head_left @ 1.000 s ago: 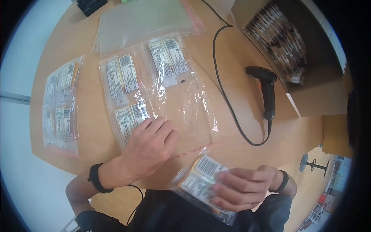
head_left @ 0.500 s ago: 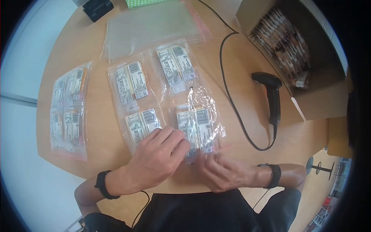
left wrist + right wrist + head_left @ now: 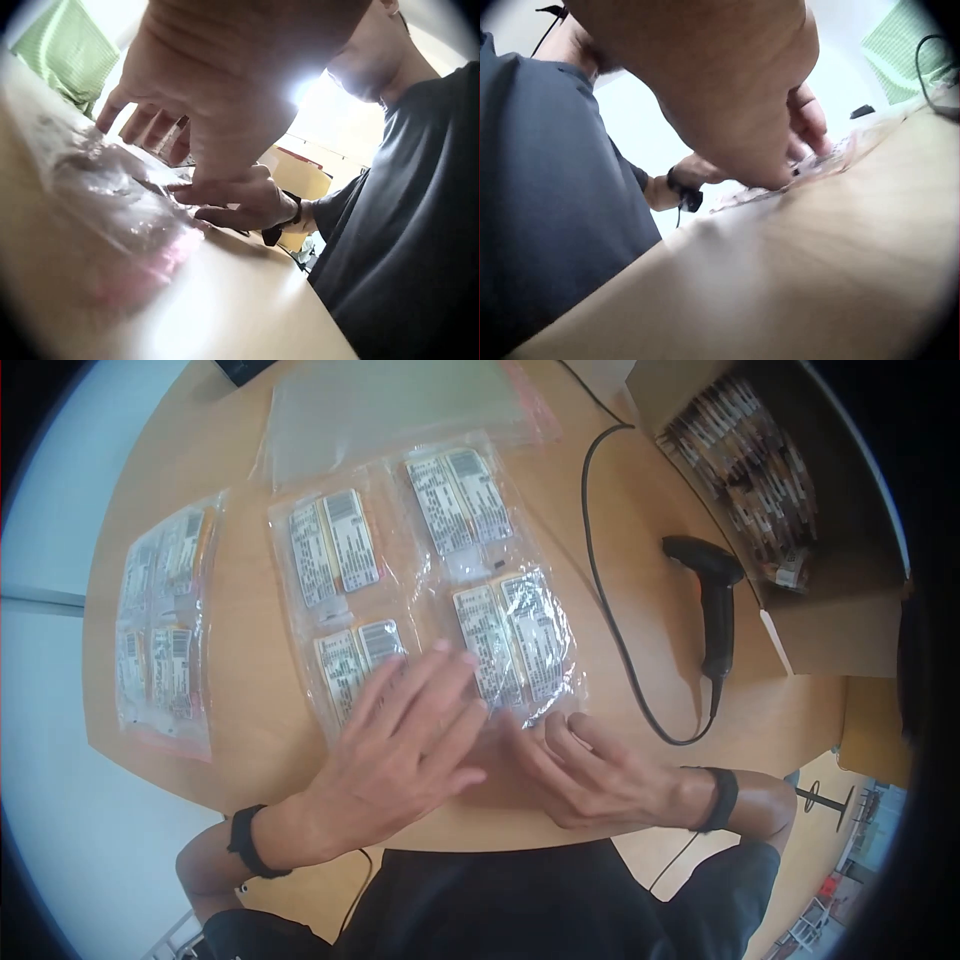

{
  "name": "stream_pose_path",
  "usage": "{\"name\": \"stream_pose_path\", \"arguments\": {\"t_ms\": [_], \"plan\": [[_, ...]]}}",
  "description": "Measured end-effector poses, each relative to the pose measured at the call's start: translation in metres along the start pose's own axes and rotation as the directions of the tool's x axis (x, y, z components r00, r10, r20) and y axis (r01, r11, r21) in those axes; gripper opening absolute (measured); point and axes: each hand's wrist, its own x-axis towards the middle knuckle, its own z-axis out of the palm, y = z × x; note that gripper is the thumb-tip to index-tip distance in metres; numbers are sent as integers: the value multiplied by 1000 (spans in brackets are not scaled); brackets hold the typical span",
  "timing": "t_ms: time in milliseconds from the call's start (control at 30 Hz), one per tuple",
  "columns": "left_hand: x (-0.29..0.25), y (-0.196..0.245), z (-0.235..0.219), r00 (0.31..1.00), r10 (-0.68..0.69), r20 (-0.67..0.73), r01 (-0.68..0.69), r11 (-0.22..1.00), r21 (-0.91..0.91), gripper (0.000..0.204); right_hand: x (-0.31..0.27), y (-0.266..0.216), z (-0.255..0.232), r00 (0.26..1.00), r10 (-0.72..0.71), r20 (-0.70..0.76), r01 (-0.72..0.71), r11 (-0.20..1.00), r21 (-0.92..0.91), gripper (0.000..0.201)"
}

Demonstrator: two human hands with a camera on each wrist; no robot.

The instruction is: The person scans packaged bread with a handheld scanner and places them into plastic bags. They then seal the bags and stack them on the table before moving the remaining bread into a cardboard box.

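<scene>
A large clear plastic bag (image 3: 405, 595) lies on the table with labelled packets in a two-by-two layout. Its lower right packet (image 3: 512, 635) has white barcode labels, like the lower left packet (image 3: 340, 665), which is partly covered by my left hand (image 3: 400, 750). That hand spreads its fingers nearly straight over the near middle of the bag, fingertips resting at the plastic. At the near right edge, my right hand (image 3: 600, 775) has bent fingers and pinches the bag's rim between thumb and fingers. The left wrist view shows the bag's pink edge strip (image 3: 169, 259).
Another filled bag (image 3: 165, 620) lies at the left. Flat clear bags (image 3: 400, 415) are stacked at the back. A black barcode scanner (image 3: 715, 605) and its cable lie to the right, beside a cardboard box (image 3: 840, 625) of packets.
The packet my right hand held over the lap now lies in the bag's lower right part. That hand has moved to the bag's near edge. The left hand's fingers have straightened.
</scene>
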Motion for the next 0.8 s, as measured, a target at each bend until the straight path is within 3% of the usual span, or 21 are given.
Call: {"name": "stream_pose_path", "arguments": {"t_ms": [33,67,133,167,333,400,433,467,500,533,600,633,667,700,733,767,800], "plan": [[-14,-1,1,999,-17,33,18,1000,-9,71,-7,-4,-3,993,64,-102,-58,997,58,38],[-27,-2,1,999,-26,37,27,999,-24,71,-16,-2,-5,994,60,-93,-53,996,72,38],[-48,-3,0,990,-2,140,-10,996,84,73,-33,7,-11,976,191,-101,-179,977,116,35],[-52,-5,2,990,-13,140,2,997,76,73,-34,15,-18,976,217,27,-218,951,219,33],[-56,-4,6,985,-45,165,33,997,76,75,-44,23,10,990,131,-62,-123,986,112,32],[-56,-3,9,988,-53,145,43,996,76,74,-39,30,3,972,215,95,-235,900,367,22],[-56,-3,10,990,-58,127,49,996,73,73,-37,27,6,974,208,92,-227,901,369,22],[-56,-3,11,990,-67,125,58,995,75,73,-35,21,11,897,429,103,-397,684,612,15],[-57,-3,11,991,-80,111,75,996,48,70,-33,18,13,772,611,178,-480,376,793,9],[-58,-3,12,991,-92,97,90,996,22,67,-33,20,12,778,605,172,-472,381,795,9],[-63,-3,18,994,-104,30,103,994,46,62,-34,22,7,714,636,291,-473,133,871,4],[-65,-4,21,994,-106,-40,109,992,69,56,-33,19,9,720,632,286,-468,137,873,4],[-69,-6,23,993,-112,-43,115,991,73,56,-34,15,11,646,688,332,-401,-66,914,3],[-73,-10,24,984,-110,-138,124,987,97,46,-34,11,13,568,722,394,-302,-262,916,3],[-77,-12,25,967,-104,-231,135,984,119,36,-34,9,14,573,720,393,-299,-263,917,3],[-81,-12,28,967,-108,-233,140,982,126,36,-36,9,15,554,731,398,-284,-284,916,4],[-86,-10,30,905,-237,-353,212,971,-110,30,-35,9,17,534,742,404,-266,-306,914,5]]}}
